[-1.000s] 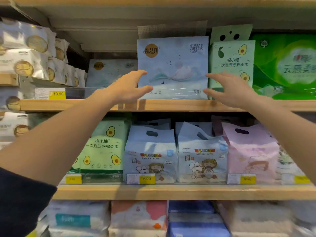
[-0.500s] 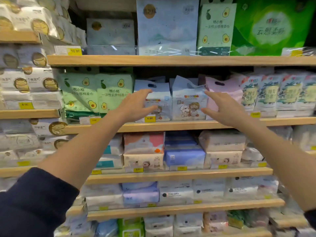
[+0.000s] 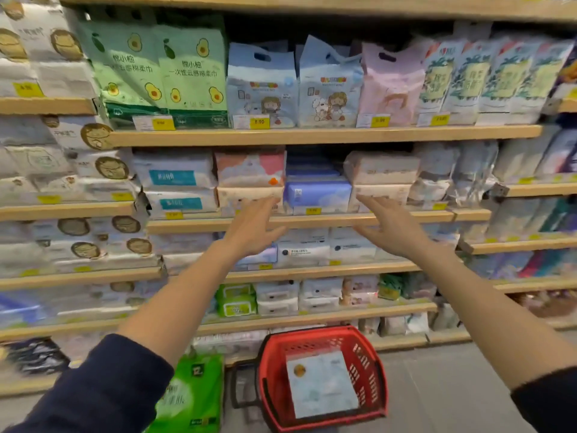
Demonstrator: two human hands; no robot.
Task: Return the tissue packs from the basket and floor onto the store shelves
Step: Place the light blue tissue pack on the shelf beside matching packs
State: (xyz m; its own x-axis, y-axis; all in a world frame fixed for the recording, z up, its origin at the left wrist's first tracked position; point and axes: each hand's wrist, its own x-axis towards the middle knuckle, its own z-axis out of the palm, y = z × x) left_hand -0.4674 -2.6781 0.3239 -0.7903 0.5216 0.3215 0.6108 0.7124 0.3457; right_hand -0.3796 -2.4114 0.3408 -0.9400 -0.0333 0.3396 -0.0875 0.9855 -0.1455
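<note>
Both hands are spread and empty: the left hand [image 3: 251,228] and right hand [image 3: 392,228] hover before the shelves [image 3: 299,221], touching nothing. Below, a pale blue tissue pack [image 3: 321,385] lies in the red basket [image 3: 371,364]; beside its left rim a green tissue pack [image 3: 192,395] stands on the floor [image 3: 452,385], its bottom cut off by the frame's edge

Both arms outstretched; left hand [image 3: 251,228], right hand [image 3: 392,228] empty, fingers spread.

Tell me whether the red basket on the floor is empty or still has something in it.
Not empty. The red basket holds one pale blue tissue pack lying flat inside it; both hands are open and up by the shelves.
</note>
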